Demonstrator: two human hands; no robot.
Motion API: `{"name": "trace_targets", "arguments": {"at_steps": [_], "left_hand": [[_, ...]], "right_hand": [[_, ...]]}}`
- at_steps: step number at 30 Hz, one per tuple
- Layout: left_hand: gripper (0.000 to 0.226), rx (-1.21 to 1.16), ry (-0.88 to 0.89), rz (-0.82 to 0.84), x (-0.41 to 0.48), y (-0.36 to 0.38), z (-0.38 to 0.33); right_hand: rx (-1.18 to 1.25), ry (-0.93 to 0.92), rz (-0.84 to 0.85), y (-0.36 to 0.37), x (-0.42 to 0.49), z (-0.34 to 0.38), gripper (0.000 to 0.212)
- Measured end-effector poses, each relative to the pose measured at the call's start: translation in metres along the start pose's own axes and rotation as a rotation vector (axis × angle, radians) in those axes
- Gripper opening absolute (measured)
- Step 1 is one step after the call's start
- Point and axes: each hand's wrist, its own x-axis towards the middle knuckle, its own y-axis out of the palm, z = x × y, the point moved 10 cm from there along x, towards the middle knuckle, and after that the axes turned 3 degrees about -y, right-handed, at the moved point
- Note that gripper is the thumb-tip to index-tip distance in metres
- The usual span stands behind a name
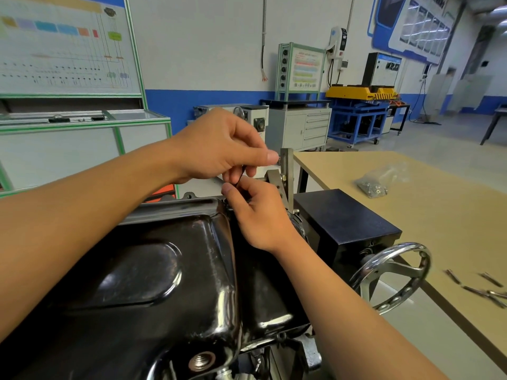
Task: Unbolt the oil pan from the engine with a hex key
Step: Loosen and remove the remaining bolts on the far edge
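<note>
We see both bare hands meeting at the far right corner of a glossy black oil pan (153,270), which fills the lower left of the view with its bottom facing up and an open threaded drain hole (202,360) near the lower edge. The left hand (219,146) reaches in from the left, above the pan, with its fingers curled and pinching the upper part of a thin black hex key (241,174). The right hand (260,212) comes up from below, fingers closed around the lower part of the same key, right at the pan's rim flange; the key's tip and the bolt it may sit in are hidden behind the fingers. Just right of the hands stands a black box (345,226) with a shiny metal handwheel (395,278) on its near side. Beyond it lies a tan table (439,215) holding a clear bag of small hardware (375,182) and, near the right edge, a few loose bolts (482,290).
</note>
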Motion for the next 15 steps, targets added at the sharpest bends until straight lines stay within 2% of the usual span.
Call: {"name": "trace_targets", "arguments": {"at_steps": [5,8,12,15], "left_hand": [[0.009,0.192,0.063,-0.164,-0.001,-0.008,-0.009],[0.021,0.188,-0.012,-0.242,0.001,-0.016,-0.003],[0.036,-0.013,-0.153,-0.222,0.003,-0.015,0.011],[0.031,-0.277,-0.204,-0.167,0.001,-0.011,0.018]], "right_hand": [[0.005,0.003,-0.002,0.001,0.002,0.0,0.039],[-0.009,-0.004,0.007,0.003,0.002,0.0,0.037],[-0.003,-0.005,0.01,0.004,0.001,0.0,0.034],[-0.016,0.014,-0.006,0.002,0.002,-0.002,0.034]]}}
